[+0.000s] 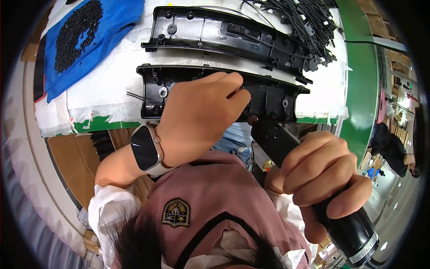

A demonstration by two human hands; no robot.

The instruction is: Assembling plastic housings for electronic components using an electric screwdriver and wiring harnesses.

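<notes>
My right hand (324, 172) is wrapped round a black electric screwdriver (274, 140). Its tip points up and left, close to the front edge of the nearer black plastic shell (264, 99). Over the middle of that long, ribbed shell lies my left hand (201, 110), closed with the fingers curled down into it. Whatever is between those fingertips is hidden under the hand. Thin black wires (139, 96) stick out of the shell's left end. A second black shell (206, 33) lies just beyond, open side up, with a small dark module (242, 30) inside.
A blue cloth (105, 47) at the far left bears a heap of tiny black screw-like pieces (80, 33). Bundled black cables (304, 27) with small connectors pile up at the far right. White sheeting (107, 105) covers the green table (358, 80).
</notes>
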